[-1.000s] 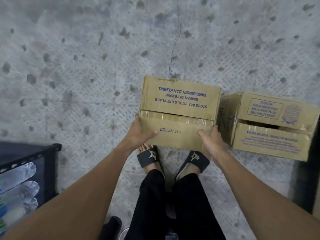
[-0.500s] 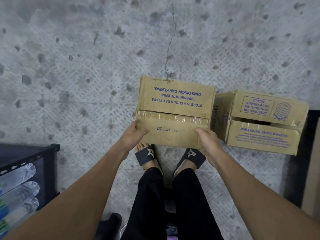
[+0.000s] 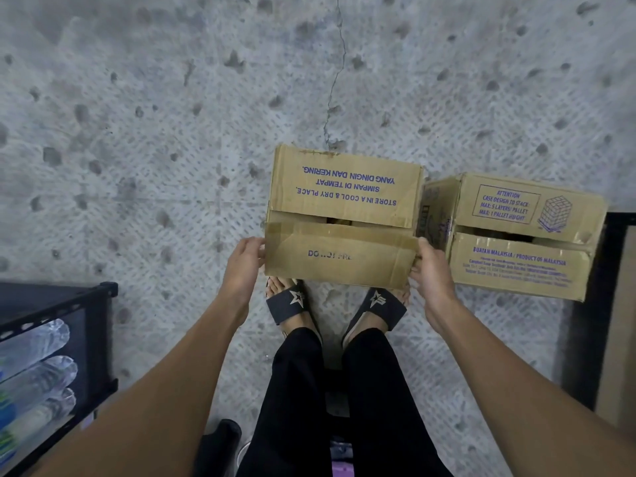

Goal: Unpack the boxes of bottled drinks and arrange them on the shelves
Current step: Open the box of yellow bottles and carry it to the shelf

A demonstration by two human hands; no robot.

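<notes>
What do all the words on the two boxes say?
Left box, far flap, upside down: "STORE IN A COOL & DRY PLACE. SIMPAN DI TEMPAT YANG DINGIN DAN KERING."
Its near flap: "DO", then worn letters.
Right box, far flap: "ATTENTION CASE DESIGN TO STACK: MAX: 5 LAYERS/PALLET MAX: 1 PALLET HEIGHT"
Its near flap: "BUATAN MALAYSIA / PRODUCT OF MALAYSIA"; smaller lines below are blurred.

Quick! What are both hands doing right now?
Left hand: holds the left end of the box flap.
Right hand: holds the flap's right end.
</notes>
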